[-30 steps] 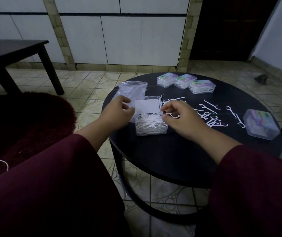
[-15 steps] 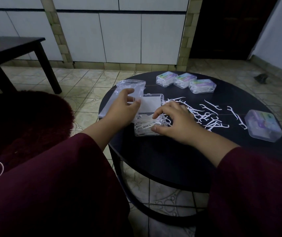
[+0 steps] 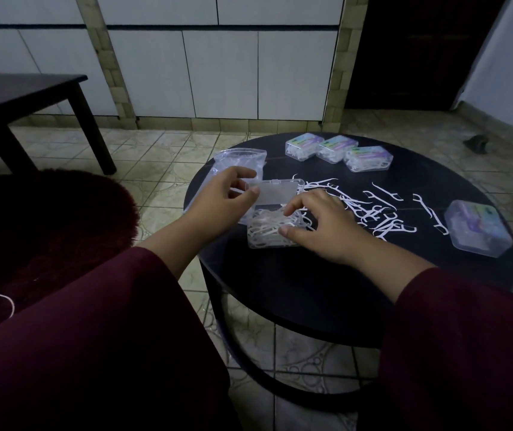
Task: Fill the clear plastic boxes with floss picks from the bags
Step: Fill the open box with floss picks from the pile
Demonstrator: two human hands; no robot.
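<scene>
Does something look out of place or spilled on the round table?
Yes. Many floss picks lie scattered loose on the round table, right of the open box, not inside any box. Nothing looks damaged.

No text can be read; the closed boxes (image 3: 368,158) on the surface (image 3: 295,290) carry coloured labels, purple and green, but their print is too small and blurred to read.

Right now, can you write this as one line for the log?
left hand: pinches box lid | right hand: presses picks into open box | loose picks: on table
</scene>
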